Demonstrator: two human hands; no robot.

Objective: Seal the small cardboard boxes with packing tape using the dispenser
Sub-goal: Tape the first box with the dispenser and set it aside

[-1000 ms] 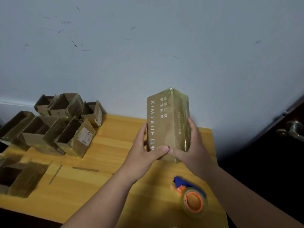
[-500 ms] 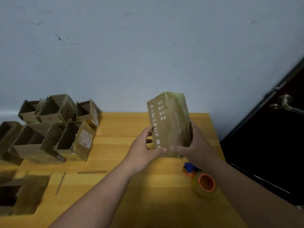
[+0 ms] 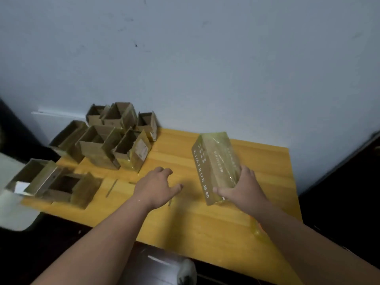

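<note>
A taped cardboard box [image 3: 216,163] with white "KIMTRUE" lettering lies tilted on the right part of the wooden table [image 3: 185,221]. My right hand [image 3: 242,188] grips its near end, thumb on the lettered side and fingers over the top. My left hand [image 3: 156,186] hovers over the table's middle, left of the box, fingers loosely spread and holding nothing. Several open small cardboard boxes [image 3: 115,140] cluster at the table's back left. The tape dispenser is mostly hidden under my right forearm; only a yellowish bit of tape [image 3: 259,231] shows.
Two more open boxes [image 3: 55,184] sit at the table's left edge. Thin tape strips [image 3: 111,188] lie on the wood between them and my left hand. A wall stands right behind the table. A dark doorway is on the right, and a grey object [image 3: 162,266] below the near edge.
My left hand has let go of the box and moved left over the table. My right hand has lowered the box from upright to the table. The view has shifted left and down.
</note>
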